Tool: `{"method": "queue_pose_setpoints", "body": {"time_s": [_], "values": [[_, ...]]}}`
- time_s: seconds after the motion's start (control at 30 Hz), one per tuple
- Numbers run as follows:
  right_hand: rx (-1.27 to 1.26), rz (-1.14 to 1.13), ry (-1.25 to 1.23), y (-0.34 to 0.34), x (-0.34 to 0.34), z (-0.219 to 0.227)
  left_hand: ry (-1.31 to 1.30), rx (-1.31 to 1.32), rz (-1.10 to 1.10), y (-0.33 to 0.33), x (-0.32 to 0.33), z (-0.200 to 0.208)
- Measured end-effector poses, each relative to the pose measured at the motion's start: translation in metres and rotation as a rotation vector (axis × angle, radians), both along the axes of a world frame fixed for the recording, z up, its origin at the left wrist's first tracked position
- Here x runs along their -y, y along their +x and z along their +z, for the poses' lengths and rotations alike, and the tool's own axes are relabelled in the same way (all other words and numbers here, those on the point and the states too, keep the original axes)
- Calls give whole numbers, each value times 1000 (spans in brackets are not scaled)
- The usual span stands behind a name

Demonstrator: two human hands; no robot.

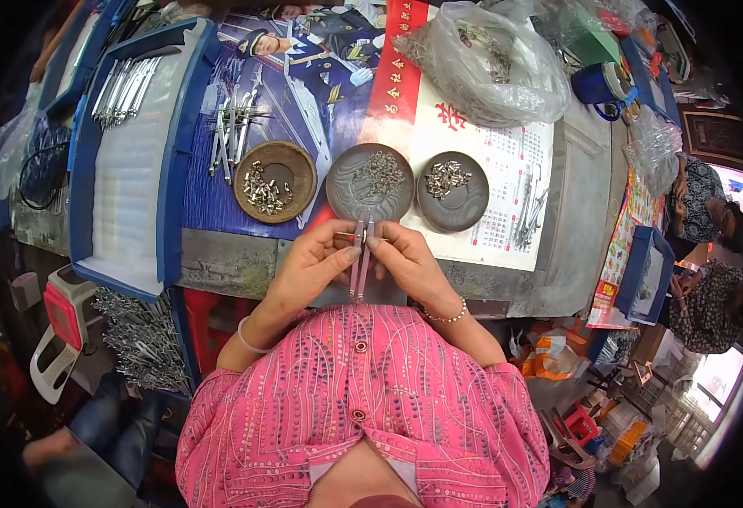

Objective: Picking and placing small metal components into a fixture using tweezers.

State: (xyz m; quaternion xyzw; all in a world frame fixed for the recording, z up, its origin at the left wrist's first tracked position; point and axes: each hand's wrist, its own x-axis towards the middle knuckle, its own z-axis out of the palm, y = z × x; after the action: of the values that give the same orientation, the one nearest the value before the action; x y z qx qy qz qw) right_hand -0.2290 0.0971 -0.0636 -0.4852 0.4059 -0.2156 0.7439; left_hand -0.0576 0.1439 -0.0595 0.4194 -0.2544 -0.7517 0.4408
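Observation:
My left hand (310,264) and my right hand (409,264) are close together at the table's near edge, both closed on a pair of slim metal strips (361,269). The strips stand side by side, running from the fingertips down toward my chest. Just beyond my fingers sits a dark round bowl (343,196) with tiny metal pieces. A brown bowl (305,161) at its left and another dark bowl (466,210) at its right hold small shiny cylindrical metal parts. Fingers partly hide the strips' middle.
A blue tray (126,203) with slim metal strips lies at left. Loose metal strips (234,127) lie beyond the brown bowl, others (531,207) at right. A clear plastic bag (515,85) and blue mug (596,85) stand farther back. People (698,203) are at far right.

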Motion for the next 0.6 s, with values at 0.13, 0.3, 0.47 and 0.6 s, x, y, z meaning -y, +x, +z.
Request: {"method": "queue_pose_setpoints", "body": {"time_s": [0.13, 0.3, 0.47, 0.6], "values": [[-109, 84, -199, -1, -2, 3, -16, 3, 44, 0, -1, -3], [-127, 8, -225, 7, -5, 9, -24, -10, 110, -5, -1, -3], [-130, -21, -247, 10, -5, 8, -23, -13, 182, -11, -4, -5], [-120, -59, -332, 11, -5, 3, -79, 39, 197, -13, -3, -4]]}}
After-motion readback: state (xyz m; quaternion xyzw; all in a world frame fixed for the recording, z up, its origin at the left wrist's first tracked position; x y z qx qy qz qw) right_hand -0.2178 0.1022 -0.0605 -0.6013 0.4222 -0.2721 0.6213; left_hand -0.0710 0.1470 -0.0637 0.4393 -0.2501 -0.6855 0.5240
